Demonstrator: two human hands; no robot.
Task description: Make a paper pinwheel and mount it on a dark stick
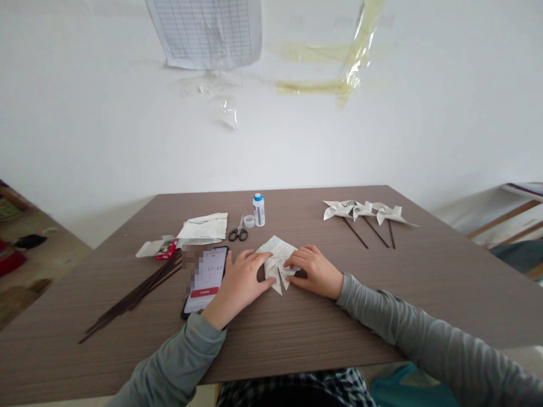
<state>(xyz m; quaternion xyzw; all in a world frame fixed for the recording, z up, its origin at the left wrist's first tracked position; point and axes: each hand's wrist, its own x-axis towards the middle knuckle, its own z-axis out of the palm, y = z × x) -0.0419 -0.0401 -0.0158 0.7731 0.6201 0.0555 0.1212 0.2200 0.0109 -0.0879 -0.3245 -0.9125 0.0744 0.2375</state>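
Note:
A piece of printed paper (275,246) with slits cut in its near side lies on the table between my hands. My left hand (244,282) holds its left side, the thumb and forefinger pressing on it some way apart. At the paper's right side, my right hand (317,272) has bent fingers closed on a flap near the slits. Just left of my left hand lies a phone (206,277) with a lit screen. Black-handled scissors (238,233), a small clear roll of tape (249,221) and a white bottle with a blue cap (258,210) stand or lie beyond the paper.
Several dark thin sticks (131,294) lie at the left, near an open red box (167,249) of small items and a stack of paper (203,228). Paper pinwheels (362,210) on sticks lie at the right back. A white wall (127,113) rises behind the table (424,271).

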